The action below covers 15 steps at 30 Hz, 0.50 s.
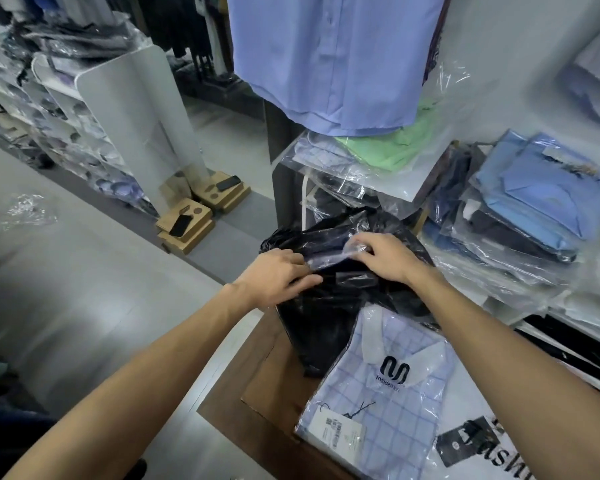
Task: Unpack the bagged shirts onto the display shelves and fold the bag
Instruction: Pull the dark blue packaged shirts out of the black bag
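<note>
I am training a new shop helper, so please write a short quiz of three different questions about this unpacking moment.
1. True or false: the checked light-blue shirt in its clear wrap lies nearer the person than the black plastic bag.
2. Which hand pinches the clear plastic wrap at the bag's mouth? A) left hand B) right hand
3. Fill in: above the shelves hangs a plain ____ button shirt.

Key: 1 true; 2 B, while the left hand's fingers lie fairly straight on the bag; 3 blue.
</note>
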Each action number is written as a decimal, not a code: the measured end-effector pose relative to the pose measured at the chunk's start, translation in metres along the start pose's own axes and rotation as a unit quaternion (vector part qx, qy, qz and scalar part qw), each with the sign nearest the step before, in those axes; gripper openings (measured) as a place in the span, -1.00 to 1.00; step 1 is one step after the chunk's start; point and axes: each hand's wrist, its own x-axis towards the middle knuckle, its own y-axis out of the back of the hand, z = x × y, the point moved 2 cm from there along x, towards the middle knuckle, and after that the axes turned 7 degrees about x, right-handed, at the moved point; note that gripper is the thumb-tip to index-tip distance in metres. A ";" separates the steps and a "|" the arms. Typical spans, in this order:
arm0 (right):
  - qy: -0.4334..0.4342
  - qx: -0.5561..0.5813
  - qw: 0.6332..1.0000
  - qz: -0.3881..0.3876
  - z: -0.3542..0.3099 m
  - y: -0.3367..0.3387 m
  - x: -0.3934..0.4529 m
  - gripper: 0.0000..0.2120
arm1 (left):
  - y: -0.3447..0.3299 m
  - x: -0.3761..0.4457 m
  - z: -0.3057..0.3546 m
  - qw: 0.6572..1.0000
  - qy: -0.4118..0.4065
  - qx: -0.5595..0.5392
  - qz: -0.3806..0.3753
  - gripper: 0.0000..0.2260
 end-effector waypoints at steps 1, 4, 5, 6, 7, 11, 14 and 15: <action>0.000 0.043 0.999 0.014 -0.004 0.009 0.000 -0.86 | 0.004 0.000 0.000 0.999 0.012 0.001 0.036 -0.58; -0.014 0.109 0.993 0.046 -0.008 0.035 -0.007 -0.89 | 0.022 0.002 0.000 0.992 0.093 -0.006 0.086 -0.63; -0.020 0.136 0.989 0.058 -0.008 0.043 -0.012 -0.85 | 0.028 0.002 -0.001 0.987 0.135 -0.016 0.086 -0.67; -0.025 0.170 0.983 0.071 -0.008 0.052 -0.018 -0.83 | 0.033 0.001 -0.002 0.979 0.183 -0.034 0.080 -0.70; -0.023 0.207 0.975 0.083 -0.010 0.061 -0.025 -0.85 | 0.038 0.001 -0.003 0.969 0.229 -0.052 0.074 -0.70; 0.002 0.306 0.945 0.117 -0.026 0.102 -0.048 -0.95 | 0.055 0.004 -0.001 0.922 0.352 -0.155 0.054 -0.27; 0.048 0.417 0.898 0.133 -0.052 0.132 -0.064 -0.79 | 0.073 0.015 0.009 0.859 0.369 -0.343 0.085 -0.01; 0.060 0.469 0.871 0.132 -0.060 0.140 -0.067 -0.72 | 0.084 0.020 0.016 0.831 0.357 -0.415 0.098 -0.07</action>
